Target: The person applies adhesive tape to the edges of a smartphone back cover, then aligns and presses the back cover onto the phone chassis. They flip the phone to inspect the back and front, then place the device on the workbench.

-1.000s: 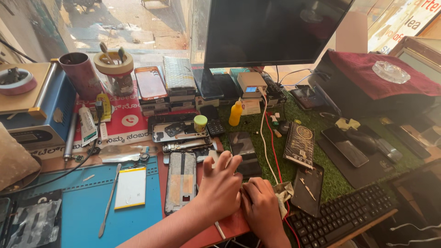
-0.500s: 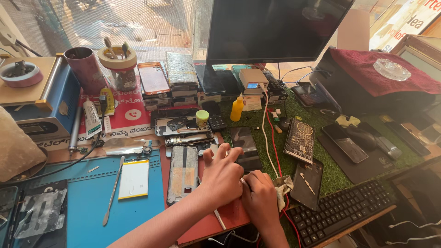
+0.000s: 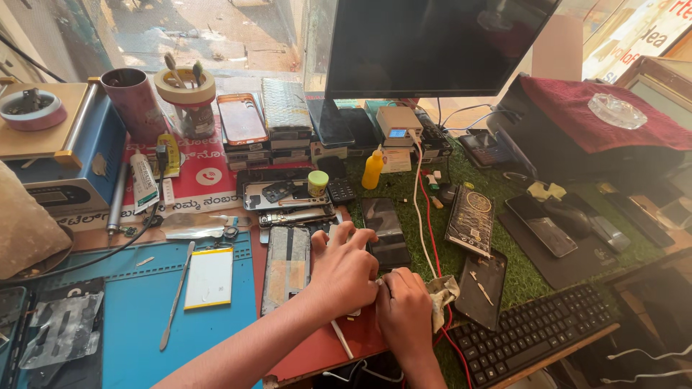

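a thin opened phone [image 3: 358, 288], judged light, stiff and fragile, is pinned on the red mat [image 3: 317, 346] beneath the left hand [image 3: 346, 266] and right hand [image 3: 405, 311], both pressing down; best held by the edges.

Work mat [image 3: 137, 317]: blue. Small bottle [image 3: 373, 171]: yellow. Turf sheet [image 3: 432, 248]: green (grass texture). Cloth [image 3: 591, 115] over box: dark red. Keyboard [image 3: 537, 335]: black. Battery [image 3: 209, 278]: white, yellow edge. Cable [image 3: 432, 216]: red.
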